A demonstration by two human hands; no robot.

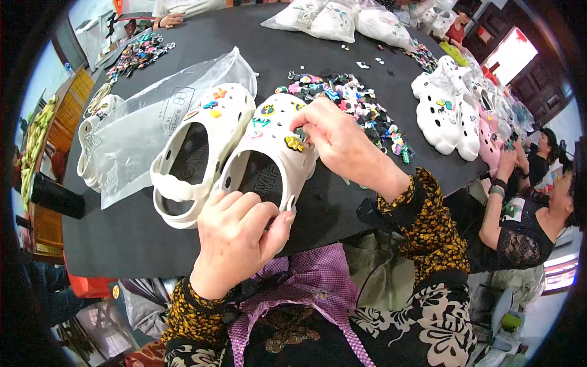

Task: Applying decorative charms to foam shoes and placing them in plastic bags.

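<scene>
A white clog with colourful shoe charms on its upper lies before me on the black table. My left hand is closed round its heel end. At the side of its toe part, my right hand has thumb and fingers pinched together against the upper; what they hold, if anything, is hidden. A yellow charm sits beside the right fingertips. To the left lies the matching white clog, also with charms on its toe. Beyond my right hand spreads a pile of loose shoe charms.
A clear plastic bag lies left of the clogs, near another white clog. More white clogs stand at the right, and bagged ones at the back. Co-workers sit along the right and far edges. A black cylinder is at the left edge.
</scene>
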